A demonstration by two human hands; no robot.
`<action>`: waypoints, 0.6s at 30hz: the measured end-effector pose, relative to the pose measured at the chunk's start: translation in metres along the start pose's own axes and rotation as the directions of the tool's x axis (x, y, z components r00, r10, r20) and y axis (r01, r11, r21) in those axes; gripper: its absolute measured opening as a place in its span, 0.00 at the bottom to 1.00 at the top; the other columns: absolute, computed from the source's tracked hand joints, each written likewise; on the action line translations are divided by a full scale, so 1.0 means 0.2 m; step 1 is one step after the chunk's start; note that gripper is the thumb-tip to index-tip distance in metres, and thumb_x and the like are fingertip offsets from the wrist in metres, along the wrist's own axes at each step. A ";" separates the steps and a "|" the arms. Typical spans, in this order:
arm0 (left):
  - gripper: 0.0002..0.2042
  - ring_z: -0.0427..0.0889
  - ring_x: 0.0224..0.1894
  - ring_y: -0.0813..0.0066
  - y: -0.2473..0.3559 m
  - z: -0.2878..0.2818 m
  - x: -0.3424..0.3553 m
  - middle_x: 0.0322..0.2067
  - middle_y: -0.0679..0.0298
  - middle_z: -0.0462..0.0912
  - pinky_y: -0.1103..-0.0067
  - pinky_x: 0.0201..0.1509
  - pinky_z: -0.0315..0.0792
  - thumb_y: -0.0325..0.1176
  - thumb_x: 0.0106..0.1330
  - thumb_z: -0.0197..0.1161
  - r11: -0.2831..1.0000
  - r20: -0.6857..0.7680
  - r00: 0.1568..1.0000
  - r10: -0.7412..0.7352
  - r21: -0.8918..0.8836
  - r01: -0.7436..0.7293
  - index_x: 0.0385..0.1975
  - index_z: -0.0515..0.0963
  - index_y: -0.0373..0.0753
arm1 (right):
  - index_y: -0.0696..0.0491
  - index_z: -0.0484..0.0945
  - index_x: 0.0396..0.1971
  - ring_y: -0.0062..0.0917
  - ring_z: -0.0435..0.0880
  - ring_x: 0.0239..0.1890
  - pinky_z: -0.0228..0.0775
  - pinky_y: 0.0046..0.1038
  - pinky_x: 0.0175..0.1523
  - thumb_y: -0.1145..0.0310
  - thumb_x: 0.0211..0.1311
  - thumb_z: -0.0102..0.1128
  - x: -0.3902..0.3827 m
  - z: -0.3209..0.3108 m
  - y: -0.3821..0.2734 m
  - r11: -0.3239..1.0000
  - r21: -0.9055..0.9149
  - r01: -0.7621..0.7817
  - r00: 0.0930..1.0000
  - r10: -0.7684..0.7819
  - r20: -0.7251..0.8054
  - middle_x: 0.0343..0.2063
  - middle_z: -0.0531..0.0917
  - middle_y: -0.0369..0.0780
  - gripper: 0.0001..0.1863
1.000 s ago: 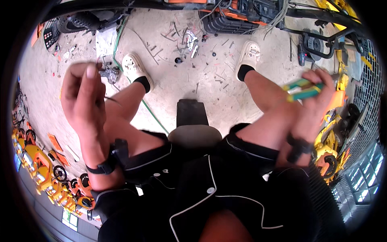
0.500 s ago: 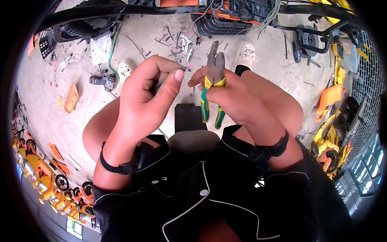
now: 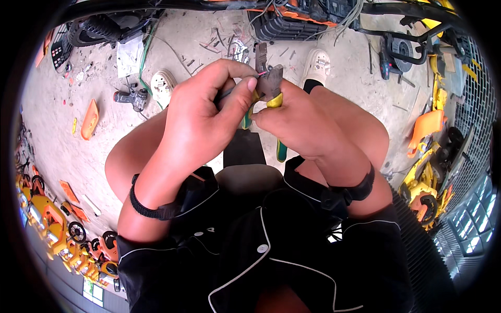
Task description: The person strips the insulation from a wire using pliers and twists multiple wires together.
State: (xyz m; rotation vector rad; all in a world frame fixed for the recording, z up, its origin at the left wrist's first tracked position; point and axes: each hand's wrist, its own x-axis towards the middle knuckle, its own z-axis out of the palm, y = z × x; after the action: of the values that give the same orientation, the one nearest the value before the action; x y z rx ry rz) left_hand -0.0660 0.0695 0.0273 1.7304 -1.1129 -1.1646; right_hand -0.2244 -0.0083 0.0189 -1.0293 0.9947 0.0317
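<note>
Between the thumb and forefinger of my left hand (image 3: 201, 109) is a thin cable, its pinkish wire end (image 3: 262, 74) poking out; most of the cable is hidden in the curled fingers. My right hand (image 3: 313, 122) is closed around pliers (image 3: 270, 86) with green and yellow handles. Their dark jaws stand apart and point away from me, with the wire end at the gap between them. I cannot tell whether the jaws touch it. Both hands are close together above the floor, between my knees.
Wire scraps and a silvery piece (image 3: 240, 52) litter the floor ahead. A cordless power tool (image 3: 133, 99) and an orange shell part (image 3: 90, 120) lie left. Black tubing (image 3: 219, 6) crosses the far side, before a black crate (image 3: 287, 30). A drill (image 3: 384, 62) lies far right.
My left hand has moved right and slightly up with the cable. The pliers have tilted and shifted slightly left, their jaws now wider apart and meeting the wire end.
</note>
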 end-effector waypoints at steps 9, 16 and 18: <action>0.05 0.63 0.26 0.91 0.02 0.02 0.00 0.21 0.75 0.72 0.89 0.30 0.60 0.26 0.70 0.62 1.000 -0.031 1.000 -0.003 0.016 0.004 0.41 0.79 0.33 | 0.60 0.74 0.46 0.27 0.79 0.35 0.70 0.30 0.41 0.72 0.56 0.56 0.01 -0.01 0.06 0.986 -0.135 0.098 0.994 -0.104 -0.040 0.32 0.80 0.43 0.17; 0.05 0.62 0.25 0.90 0.02 0.02 -0.01 0.21 0.76 0.70 0.88 0.29 0.59 0.27 0.70 0.62 1.000 -0.035 0.999 -0.009 -0.003 0.009 0.40 0.79 0.33 | 0.62 0.74 0.44 0.27 0.81 0.31 0.71 0.31 0.38 0.67 0.58 0.60 0.03 -0.01 0.10 0.963 -0.227 0.144 0.978 -0.173 -0.117 0.29 0.81 0.43 0.18; 0.05 0.63 0.26 0.89 0.01 0.01 -0.02 0.22 0.75 0.71 0.87 0.30 0.61 0.27 0.70 0.62 1.000 -0.018 1.000 -0.007 0.010 0.007 0.39 0.78 0.33 | 0.61 0.75 0.43 0.26 0.79 0.30 0.71 0.30 0.37 0.64 0.59 0.62 0.02 0.00 0.08 0.973 -0.185 0.138 0.980 -0.160 -0.114 0.28 0.81 0.42 0.18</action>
State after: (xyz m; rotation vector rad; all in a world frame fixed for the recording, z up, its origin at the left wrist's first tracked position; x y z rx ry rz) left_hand -0.0690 0.0717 0.0302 1.7505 -1.1050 -1.1474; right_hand -0.2300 -0.0010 0.0052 -1.2795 1.0417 -0.0726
